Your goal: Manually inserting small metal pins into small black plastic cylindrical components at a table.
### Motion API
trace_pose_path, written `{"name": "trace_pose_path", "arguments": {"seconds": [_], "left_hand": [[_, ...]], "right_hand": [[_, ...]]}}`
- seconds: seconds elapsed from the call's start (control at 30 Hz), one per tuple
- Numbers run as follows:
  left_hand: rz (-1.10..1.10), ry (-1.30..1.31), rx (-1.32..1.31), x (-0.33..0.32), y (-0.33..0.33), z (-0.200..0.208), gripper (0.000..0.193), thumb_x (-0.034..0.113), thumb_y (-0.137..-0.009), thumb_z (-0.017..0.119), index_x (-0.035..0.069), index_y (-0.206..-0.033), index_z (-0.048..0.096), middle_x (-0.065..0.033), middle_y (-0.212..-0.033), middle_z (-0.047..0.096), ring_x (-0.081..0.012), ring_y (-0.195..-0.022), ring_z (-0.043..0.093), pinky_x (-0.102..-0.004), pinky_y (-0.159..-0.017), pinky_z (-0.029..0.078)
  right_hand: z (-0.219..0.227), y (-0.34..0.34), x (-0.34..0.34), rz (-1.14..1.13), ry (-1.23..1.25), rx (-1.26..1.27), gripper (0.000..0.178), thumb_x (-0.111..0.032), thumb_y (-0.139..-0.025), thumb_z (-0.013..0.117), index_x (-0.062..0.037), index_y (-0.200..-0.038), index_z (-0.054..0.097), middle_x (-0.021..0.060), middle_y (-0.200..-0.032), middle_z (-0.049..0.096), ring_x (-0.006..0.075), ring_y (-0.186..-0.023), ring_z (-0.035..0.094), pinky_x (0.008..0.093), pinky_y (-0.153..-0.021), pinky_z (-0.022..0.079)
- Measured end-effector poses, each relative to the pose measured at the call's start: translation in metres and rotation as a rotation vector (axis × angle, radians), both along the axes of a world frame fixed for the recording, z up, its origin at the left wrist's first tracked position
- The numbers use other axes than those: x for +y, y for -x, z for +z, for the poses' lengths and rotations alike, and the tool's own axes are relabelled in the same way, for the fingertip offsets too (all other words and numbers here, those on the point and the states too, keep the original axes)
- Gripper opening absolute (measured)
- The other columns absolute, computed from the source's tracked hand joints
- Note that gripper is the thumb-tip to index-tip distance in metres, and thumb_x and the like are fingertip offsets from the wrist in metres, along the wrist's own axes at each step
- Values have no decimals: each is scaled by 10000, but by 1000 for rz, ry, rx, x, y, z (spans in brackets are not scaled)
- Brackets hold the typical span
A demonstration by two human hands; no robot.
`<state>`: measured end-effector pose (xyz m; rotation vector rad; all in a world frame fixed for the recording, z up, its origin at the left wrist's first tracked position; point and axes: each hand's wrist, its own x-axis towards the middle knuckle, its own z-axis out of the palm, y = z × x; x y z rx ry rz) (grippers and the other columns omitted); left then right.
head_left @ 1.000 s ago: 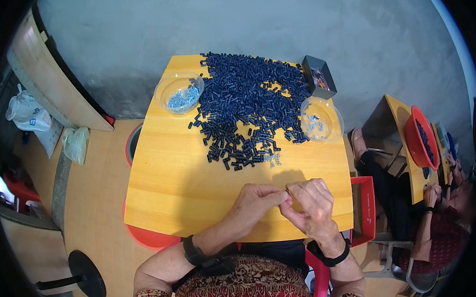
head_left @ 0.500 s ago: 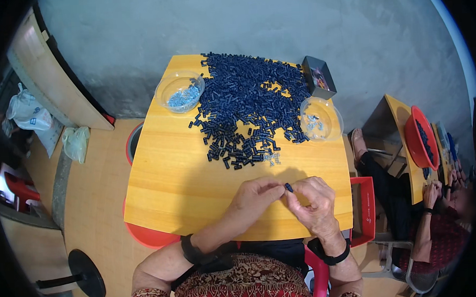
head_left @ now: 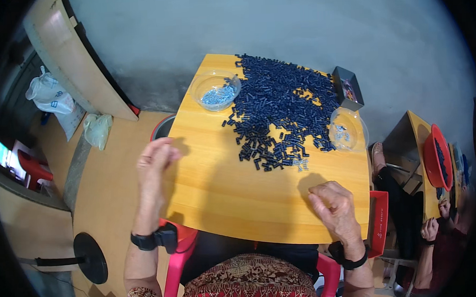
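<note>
My left hand point(head_left: 154, 158) hangs over the left edge of the yellow wooden table point(head_left: 224, 202), thumb and fingers drawn together. Whatever it may hold is hidden. Above the table's front right part, my right hand point(head_left: 335, 207) has curled fingers, with the thumb against the index finger; I cannot make out anything in it. A broad heap of small dark blue plastic pieces point(head_left: 283, 93) covers the far middle of the table. At the heap's near edge lie several tiny silvery metal pieces point(head_left: 302, 165), just beyond my right hand.
A clear bowl of bluish metal bits point(head_left: 198, 100) stands left of the heap; another clear bowl point(head_left: 363, 137) sits right of it. A dark box point(head_left: 355, 101) is behind that. A dark tub point(head_left: 161, 128) and red crate point(head_left: 380, 222) flank the table. Another person point(head_left: 430, 235) works at right.
My hands, together at a small dark blue piece before, are now apart. My left hand has swung left to the table's edge. The view has shifted, so the table sits further right.
</note>
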<state>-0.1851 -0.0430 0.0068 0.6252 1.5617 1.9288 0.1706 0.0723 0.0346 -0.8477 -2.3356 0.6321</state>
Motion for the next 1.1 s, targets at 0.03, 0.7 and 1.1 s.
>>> {"name": "trace_pose_path", "arguments": {"seconds": [0.03, 0.7, 1.1], "left_hand": [[64, 39, 8, -13, 24, -10, 159, 150, -914, 628, 53, -1037, 658, -36, -845, 682, -117, -776, 656, -271, -773, 526], [216, 393, -98, -79, 108, -90, 250, 197, -896, 657, 44, -1093, 655, -52, -954, 701, -125, -867, 650, -281, -785, 509], [-665, 269, 188, 5, -46, 14, 229, 135, -922, 607, -1, -1102, 649, -49, -1024, 668, -114, -966, 614, -256, -884, 476]], "right_hand": [[2, 1, 1, -18, 15, 2, 74, -15, -783, 676, 32, -839, 665, 149, -795, 653, 301, -730, 637, 365, -660, 504], [-2, 20, 27, -123, 111, -59, 87, -11, -810, 657, 31, -887, 659, 147, -797, 635, 268, -689, 628, 320, -515, 478], [-15, 101, 30, 233, -204, -145, 106, -98, -757, 682, -55, -768, 586, 93, -735, 525, 286, -747, 560, 392, -662, 471]]}}
